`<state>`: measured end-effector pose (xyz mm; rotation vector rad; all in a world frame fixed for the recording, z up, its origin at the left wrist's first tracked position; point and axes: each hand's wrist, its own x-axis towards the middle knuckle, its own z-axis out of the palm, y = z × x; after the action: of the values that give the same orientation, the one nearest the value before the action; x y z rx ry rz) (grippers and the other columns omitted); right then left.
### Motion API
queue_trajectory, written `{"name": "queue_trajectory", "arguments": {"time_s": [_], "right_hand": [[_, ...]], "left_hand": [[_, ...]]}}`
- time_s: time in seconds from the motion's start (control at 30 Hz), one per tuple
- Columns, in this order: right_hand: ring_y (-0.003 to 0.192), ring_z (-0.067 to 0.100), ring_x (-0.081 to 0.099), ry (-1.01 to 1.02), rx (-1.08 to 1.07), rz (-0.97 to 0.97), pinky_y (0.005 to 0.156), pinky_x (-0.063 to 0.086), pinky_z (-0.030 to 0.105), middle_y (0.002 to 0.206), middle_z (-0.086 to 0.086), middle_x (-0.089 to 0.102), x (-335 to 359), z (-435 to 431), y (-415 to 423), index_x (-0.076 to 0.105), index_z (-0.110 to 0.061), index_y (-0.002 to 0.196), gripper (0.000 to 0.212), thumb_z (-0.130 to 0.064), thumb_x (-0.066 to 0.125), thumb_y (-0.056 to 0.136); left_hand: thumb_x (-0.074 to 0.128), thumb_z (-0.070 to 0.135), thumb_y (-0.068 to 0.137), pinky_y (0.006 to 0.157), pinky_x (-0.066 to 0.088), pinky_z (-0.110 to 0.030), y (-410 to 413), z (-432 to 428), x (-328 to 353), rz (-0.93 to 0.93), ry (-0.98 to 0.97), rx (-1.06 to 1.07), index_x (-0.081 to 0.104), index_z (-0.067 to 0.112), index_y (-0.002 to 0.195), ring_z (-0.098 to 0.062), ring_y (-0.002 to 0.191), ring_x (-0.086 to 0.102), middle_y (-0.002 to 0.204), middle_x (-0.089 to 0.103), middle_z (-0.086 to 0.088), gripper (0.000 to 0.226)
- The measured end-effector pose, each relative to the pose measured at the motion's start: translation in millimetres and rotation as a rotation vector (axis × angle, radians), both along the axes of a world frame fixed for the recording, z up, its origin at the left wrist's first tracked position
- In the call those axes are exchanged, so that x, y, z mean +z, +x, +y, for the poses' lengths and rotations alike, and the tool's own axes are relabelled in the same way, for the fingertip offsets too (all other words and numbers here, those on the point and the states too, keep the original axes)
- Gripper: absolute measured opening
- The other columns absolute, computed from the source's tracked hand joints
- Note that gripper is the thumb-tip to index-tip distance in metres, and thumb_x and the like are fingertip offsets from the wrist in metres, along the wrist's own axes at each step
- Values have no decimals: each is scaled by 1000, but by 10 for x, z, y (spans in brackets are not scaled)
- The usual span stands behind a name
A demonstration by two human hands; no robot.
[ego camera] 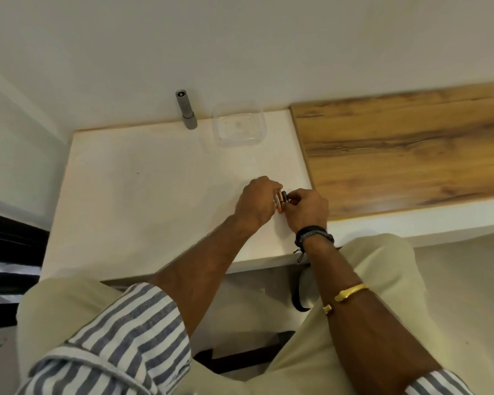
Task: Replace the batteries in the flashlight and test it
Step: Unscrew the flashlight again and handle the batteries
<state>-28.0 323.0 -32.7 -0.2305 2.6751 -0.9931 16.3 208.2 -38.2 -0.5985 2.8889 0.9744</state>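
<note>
A grey flashlight (185, 110) stands upright at the back edge of the white table (143, 195), against the wall, well away from both hands. Near the table's right side my left hand (255, 202) is closed around a bundle of batteries (279, 201) with orange and white casings. My right hand (307, 208) meets it from the right, its fingertips pinching a small dark part at the end of the bundle. The hands touch each other just above the tabletop. How many batteries there are is hidden by my fingers.
A clear plastic container (238, 127) sits at the back of the table, right of the flashlight. A wood-grain surface (405, 149) adjoins the table on the right. My knees in beige trousers are below the front edge.
</note>
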Motion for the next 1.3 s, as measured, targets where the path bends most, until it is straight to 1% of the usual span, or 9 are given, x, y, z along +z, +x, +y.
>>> {"name": "queue_trajectory", "arguments": {"time_s": [0.17,0.33,0.43,0.53,0.67,0.83,1.0,1.17,1.3], "right_hand": [[89,23,69,22,17,-22,78,57,32,95,6,76,-15,-3,-12,78,-13,100,14,-14,73,87],[80,16,61,55,43,-18,69,48,27,98,4,75,-12,-21,4,76,-15,103,17,-19,73,87],[89,20,66,70,84,-11,74,54,31,99,5,74,-12,-23,20,75,-14,104,19,-22,74,87],[96,22,67,125,140,-5,78,55,32,103,6,73,-35,-16,29,74,-17,107,20,-23,74,87],[94,23,66,223,197,47,72,50,29,106,7,70,-53,3,37,74,-18,107,17,-19,71,90],[98,27,65,323,287,164,78,52,35,113,10,63,-57,-25,127,67,-16,115,23,-25,69,94],[95,28,64,346,334,217,71,48,34,106,10,64,-84,-27,148,69,-14,109,18,-27,64,96],[97,29,61,332,359,264,72,49,37,106,12,63,-78,-28,189,66,-12,110,15,-20,61,98],[92,29,64,267,328,218,71,53,36,99,10,70,-49,-7,180,70,-15,104,12,-21,66,94]], "left_hand": [[78,10,81,86,53,-38,-21,-25,-10,-16,-28,-3,67,13,118,-24,98,63,109,67,-9,39],[83,12,76,79,54,-38,4,-56,30,-1,-21,-19,66,14,101,-23,88,62,103,65,-6,30],[80,7,75,74,56,-41,45,-57,-3,33,7,-19,66,16,89,-22,80,63,91,68,-4,22],[83,11,73,71,58,-41,83,-48,-47,57,30,-8,65,20,83,-18,74,64,82,68,2,22],[84,16,77,74,59,-39,94,-48,-69,62,51,-24,67,19,91,-16,76,66,85,70,0,22],[75,17,86,82,56,-39,130,-83,-102,40,8,-70,72,15,112,-21,83,66,94,72,-5,26],[66,19,93,76,53,-38,173,-105,-88,20,-41,-128,77,15,105,-26,82,65,91,71,-10,17],[65,18,94,83,55,-42,220,-121,-84,37,-29,-105,74,14,105,-24,86,65,98,70,-8,15],[69,17,91,85,55,-44,255,-130,-93,31,-1,-93,72,14,107,-24,87,66,98,72,-7,16]]}}
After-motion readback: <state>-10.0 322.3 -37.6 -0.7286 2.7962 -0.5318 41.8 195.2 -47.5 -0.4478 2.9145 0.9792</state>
